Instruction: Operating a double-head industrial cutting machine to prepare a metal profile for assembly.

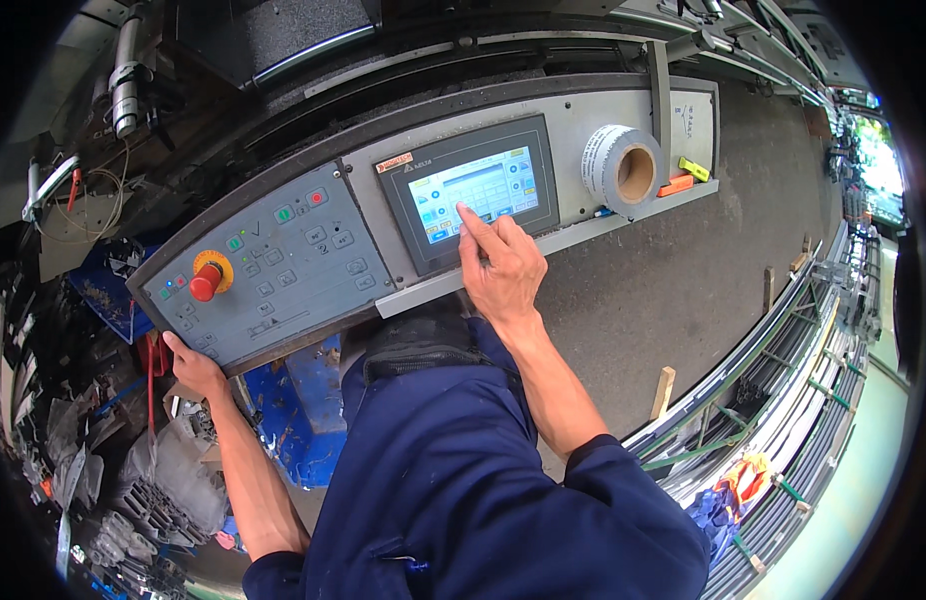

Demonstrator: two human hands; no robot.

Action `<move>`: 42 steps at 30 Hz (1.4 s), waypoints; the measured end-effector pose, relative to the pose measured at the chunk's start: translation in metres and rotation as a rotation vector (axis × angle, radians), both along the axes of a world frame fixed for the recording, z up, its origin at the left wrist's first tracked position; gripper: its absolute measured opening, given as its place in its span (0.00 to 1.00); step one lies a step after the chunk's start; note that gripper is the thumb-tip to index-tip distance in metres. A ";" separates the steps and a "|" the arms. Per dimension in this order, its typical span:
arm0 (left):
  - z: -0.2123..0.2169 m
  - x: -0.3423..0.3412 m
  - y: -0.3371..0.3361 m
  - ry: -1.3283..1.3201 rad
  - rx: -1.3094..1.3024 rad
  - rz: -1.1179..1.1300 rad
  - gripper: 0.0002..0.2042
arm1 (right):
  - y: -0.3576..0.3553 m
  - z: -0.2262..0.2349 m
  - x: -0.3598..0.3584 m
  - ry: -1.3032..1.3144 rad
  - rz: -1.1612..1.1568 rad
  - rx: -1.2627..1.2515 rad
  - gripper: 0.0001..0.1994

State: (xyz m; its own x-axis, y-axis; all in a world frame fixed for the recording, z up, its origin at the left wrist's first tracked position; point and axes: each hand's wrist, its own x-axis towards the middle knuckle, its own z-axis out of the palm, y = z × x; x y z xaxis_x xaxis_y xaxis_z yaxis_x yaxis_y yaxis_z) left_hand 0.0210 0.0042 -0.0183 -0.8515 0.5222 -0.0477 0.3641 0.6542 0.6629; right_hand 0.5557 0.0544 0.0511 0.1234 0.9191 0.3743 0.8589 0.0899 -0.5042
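My right hand (pixel 503 265) holds nothing. Its index finger is stretched out to the lit touchscreen (pixel 473 200), its tip at the lower middle of the display, and the other fingers are partly curled. My left hand (pixel 195 370) grips the lower left corner of the grey control panel (pixel 313 290); some of its fingers are hidden. Near that hand, a red emergency stop button (pixel 207 282) on a yellow ring sticks up from the panel. Green and red push buttons and several flat keys lie between it and the screen.
A roll of tape (pixel 623 170) stands on the ledge (pixel 633 205) right of the screen, beside orange (pixel 675 185) and yellow (pixel 694 169) markers. Long metal profiles (pixel 783 400) lie on a rack at the right. Blue bins (pixel 308 400) and metal scraps (pixel 163 470) are at the left.
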 end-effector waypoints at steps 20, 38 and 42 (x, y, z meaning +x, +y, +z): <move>0.000 0.000 0.001 -0.031 0.014 -0.015 0.48 | -0.007 0.003 0.004 0.030 -0.053 -0.051 0.19; -0.001 -0.002 0.000 -0.028 0.025 -0.023 0.48 | -0.019 0.002 0.012 0.037 -0.050 -0.008 0.20; -0.004 -0.007 -0.002 -0.003 -0.006 0.000 0.48 | -0.027 -0.001 0.021 0.040 -0.111 -0.059 0.18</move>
